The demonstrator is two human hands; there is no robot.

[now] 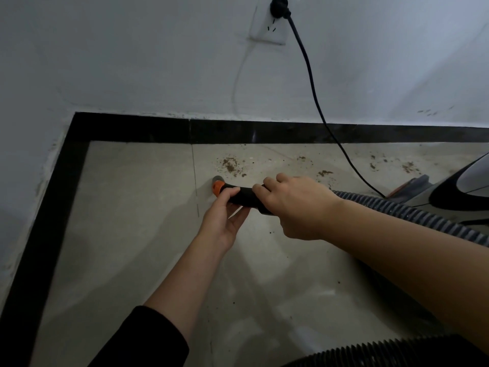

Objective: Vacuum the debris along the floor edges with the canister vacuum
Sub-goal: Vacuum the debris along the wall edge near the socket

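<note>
Both hands curl round the black hose handle: left hand from below, right hand on top, orange-collared end low over the grey tiled floor. Brown debris lies scattered just beyond it, beside the black baseboard under the white wall. Canister vacuum sits at the right, cord plugged into the wall socket.

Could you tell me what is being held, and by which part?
The vacuum's black hose handle: the left hand grips it just behind the orange collar, the right hand farther back.

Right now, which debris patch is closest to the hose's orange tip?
The biggest, leftmost debris patch, just beyond the orange tip toward the baseboard; the others lie farther right, toward the canister.
</note>
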